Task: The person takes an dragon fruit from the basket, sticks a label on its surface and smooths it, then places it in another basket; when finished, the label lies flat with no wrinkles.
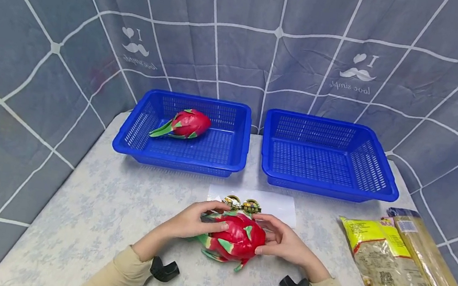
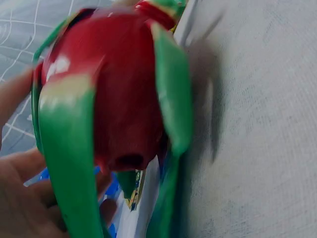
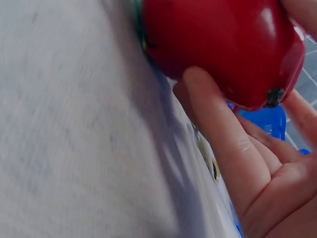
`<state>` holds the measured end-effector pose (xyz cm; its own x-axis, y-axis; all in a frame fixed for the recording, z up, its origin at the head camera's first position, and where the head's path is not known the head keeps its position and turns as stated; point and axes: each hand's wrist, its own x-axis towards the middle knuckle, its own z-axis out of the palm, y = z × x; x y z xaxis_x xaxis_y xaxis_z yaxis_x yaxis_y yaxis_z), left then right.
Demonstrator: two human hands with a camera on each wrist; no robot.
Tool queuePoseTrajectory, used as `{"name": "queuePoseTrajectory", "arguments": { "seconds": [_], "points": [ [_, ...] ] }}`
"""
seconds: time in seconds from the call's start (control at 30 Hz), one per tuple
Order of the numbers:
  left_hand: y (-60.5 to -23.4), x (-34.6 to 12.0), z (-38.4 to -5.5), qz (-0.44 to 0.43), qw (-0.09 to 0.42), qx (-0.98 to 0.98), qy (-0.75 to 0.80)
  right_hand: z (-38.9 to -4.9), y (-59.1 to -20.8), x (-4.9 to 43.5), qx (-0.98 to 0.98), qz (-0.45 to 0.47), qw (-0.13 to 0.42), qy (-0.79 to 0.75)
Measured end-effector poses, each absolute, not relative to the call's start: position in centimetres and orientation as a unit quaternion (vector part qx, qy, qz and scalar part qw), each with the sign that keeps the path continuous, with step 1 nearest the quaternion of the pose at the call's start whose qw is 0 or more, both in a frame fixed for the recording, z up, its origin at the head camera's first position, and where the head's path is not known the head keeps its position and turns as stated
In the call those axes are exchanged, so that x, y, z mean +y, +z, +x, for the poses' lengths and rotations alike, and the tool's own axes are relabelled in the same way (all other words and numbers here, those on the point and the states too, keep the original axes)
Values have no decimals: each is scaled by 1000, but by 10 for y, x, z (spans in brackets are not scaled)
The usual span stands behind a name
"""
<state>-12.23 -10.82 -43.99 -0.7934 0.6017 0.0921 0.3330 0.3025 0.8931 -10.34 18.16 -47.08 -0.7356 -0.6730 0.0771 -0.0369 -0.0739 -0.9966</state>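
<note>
Red, glossy dragon fruit [image 1: 242,239] with green scales: located at the near centre of the tabletop [image 1: 105,223], between both hands. Whether its underside touches the cloth cannot be told.

Left hand [image 1: 197,219]: clamped on the leafy end, thumb laid across the upper surface, other fingers toward the far side. Left wrist view shows long green scales in front of the palm and a dark hollow at that end of the fruit.

Right hand [image 1: 287,242]: curved round the blunt end, thumb on the near side, fingers behind. Right wrist view shows a finger against the red skin and a dark spot [image 3: 275,97] at the tip. Both hands grip the same fruit.

Just beyond: white sheet [image 1: 285,208], lying flat, bearing two round black-and-gold stickers [image 1: 252,206], side by side.

Farther back: two blue plastic baskets, narrow gap between. Left basket [image 1: 179,159] contains a second dragon fruit [image 1: 192,123], on its side, leafy end pointing left. Right basket [image 1: 327,187] stands level with it.

Right edge: yellow-and-clear bag [image 1: 386,265] beside a long clear packet [image 1: 438,267] of straw-coloured contents, both slanted.

Also noted: beige sleeves [image 1: 120,273]; black wrist devices [image 1: 164,270]; grey-blue curtain [image 1: 240,57] with white grid lines behind the baskets.
</note>
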Motion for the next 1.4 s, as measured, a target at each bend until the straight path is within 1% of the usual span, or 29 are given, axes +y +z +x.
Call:
{"name": "queuePoseTrajectory", "arguments": {
  "seconds": [0.1,0.2,0.27,0.33,0.47,0.57,0.6,0.67,0.8,0.87,1.07,1.17,1.23,1.4],
  "points": [
    [-439,-111,-123,310,160,795,497,-103,-471,182,634,-287,224,-682],
    [-438,-111,-123,329,151,791,494,-103,-470,181,620,-304,217,-690],
    [-437,-109,-123,338,133,791,493,-103,-469,181,617,-317,208,-690],
    [-437,-108,-122,353,104,789,492,-103,-468,182,618,-326,197,-688],
    [-434,-104,-118,394,33,774,495,-102,-464,184,641,-341,147,-671],
    [-432,-103,-117,418,-2,768,486,-101,-460,186,664,-344,114,-654],
    [-432,-103,-116,418,-2,769,484,-101,-458,187,671,-343,110,-648],
    [-433,-103,-117,416,17,773,479,-100,-456,188,679,-343,111,-640],
    [-435,-104,-116,393,78,792,460,-101,-456,191,680,-360,128,-625],
    [-434,-104,-116,389,100,797,451,-102,-456,192,674,-366,141,-626],
    [-431,-104,-115,381,128,788,466,-105,-459,193,640,-352,187,-657],
    [-431,-104,-115,375,133,784,477,-106,-460,193,620,-362,199,-667],
    [-433,-104,-114,378,125,777,487,-106,-461,193,608,-375,202,-670],
    [-439,-102,-113,398,68,760,509,-106,-461,193,604,-383,188,-674]
  ]
}}
